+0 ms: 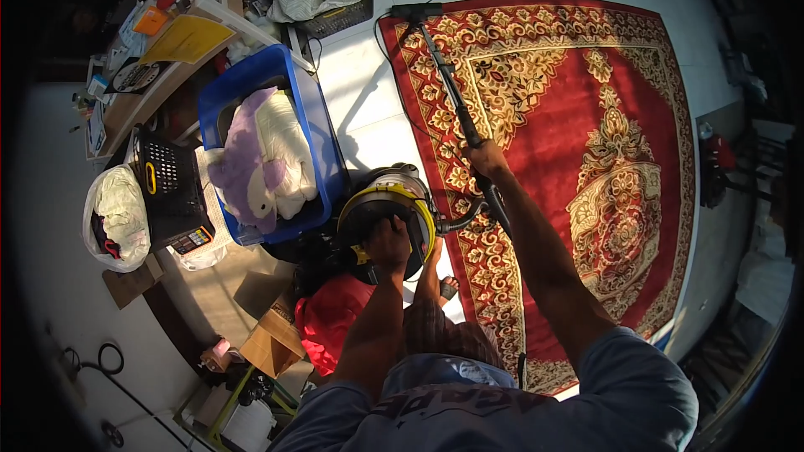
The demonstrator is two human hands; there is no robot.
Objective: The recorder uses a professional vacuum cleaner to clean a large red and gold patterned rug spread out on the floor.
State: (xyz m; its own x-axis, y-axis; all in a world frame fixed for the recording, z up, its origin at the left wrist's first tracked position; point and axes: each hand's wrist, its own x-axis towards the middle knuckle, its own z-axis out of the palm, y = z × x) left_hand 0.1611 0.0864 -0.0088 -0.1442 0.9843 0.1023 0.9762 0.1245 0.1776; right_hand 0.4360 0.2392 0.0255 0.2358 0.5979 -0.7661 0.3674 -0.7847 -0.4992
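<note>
My right hand [487, 159] is closed around the black handle of a vacuum cleaner's wand [453, 88]. The wand reaches up and left to a wide floor nozzle [416, 11] at the upper left corner of a red and gold patterned carpet [540, 201]. My left hand [387, 243] grips the carrying handle on top of a black and yellow canister vacuum cleaner [422, 201], which stands beside the carpet's left edge. A ribbed hose [468, 216] leaves the canister's right side and passes near the wand's lower end.
Left of the canister, a blue plastic tub [317, 138] holds a purple plush toy and a cream-coloured bundle. A black basket [339, 20] of cloth stands above it. A cluttered desk [151, 91], cardboard boxes [271, 340] and red fabric [333, 320] lie further left and below. A thin cable [402, 91] runs across the carpet's edge.
</note>
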